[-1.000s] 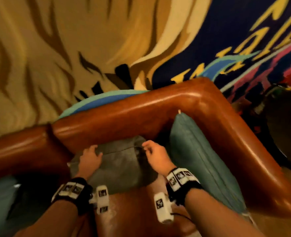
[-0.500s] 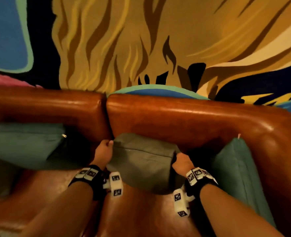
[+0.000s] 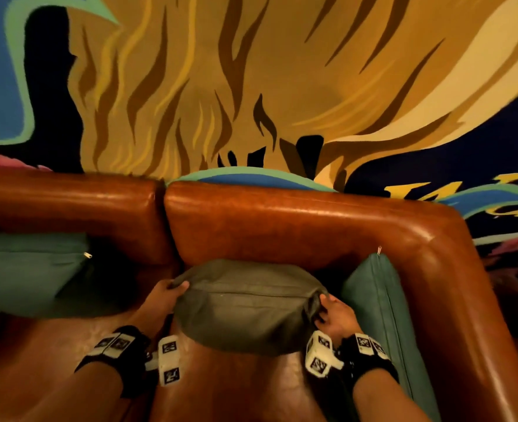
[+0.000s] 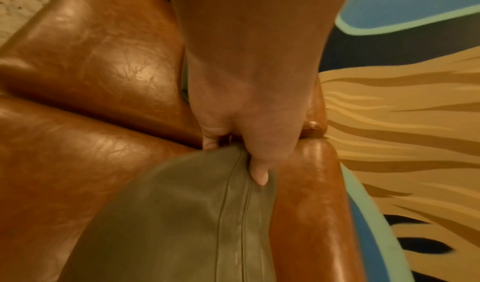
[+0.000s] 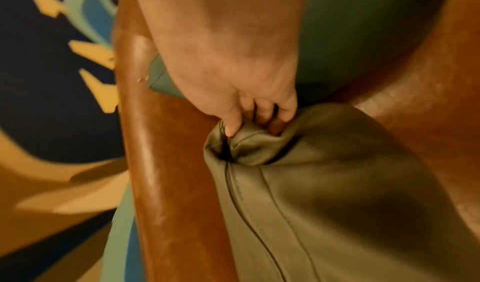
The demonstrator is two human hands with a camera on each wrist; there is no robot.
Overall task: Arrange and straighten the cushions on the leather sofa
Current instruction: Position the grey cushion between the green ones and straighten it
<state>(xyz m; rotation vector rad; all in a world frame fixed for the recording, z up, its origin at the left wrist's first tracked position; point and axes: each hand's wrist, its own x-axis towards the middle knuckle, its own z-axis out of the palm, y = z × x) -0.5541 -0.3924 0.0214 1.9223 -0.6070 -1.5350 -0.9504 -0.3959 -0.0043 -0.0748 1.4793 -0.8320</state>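
Observation:
An olive-grey cushion [image 3: 245,306] stands on the brown leather sofa [image 3: 297,226], leaning toward the backrest. My left hand [image 3: 168,292] grips its upper left corner, thumb on top beside the seam [image 4: 249,163]. My right hand [image 3: 327,312] pinches its bunched upper right corner [image 5: 249,130]. The same cushion fills the lower part of both wrist views [image 4: 182,225] [image 5: 337,194]. A teal cushion [image 3: 382,306] stands against the right armrest. Another teal cushion [image 3: 26,269] lies against the backrest at the left.
The sofa's right armrest [image 3: 452,284] curves round close beside my right arm. Behind the backrest rises a painted wall [image 3: 251,86] in tan, blue and black. A bare stretch of seat leather [image 3: 227,388] lies between my forearms.
The view has swung left and up, bringing the left teal cushion into sight. Both hands have gone from the cushion's top edge to its two upper corners and now hold it stretched upright.

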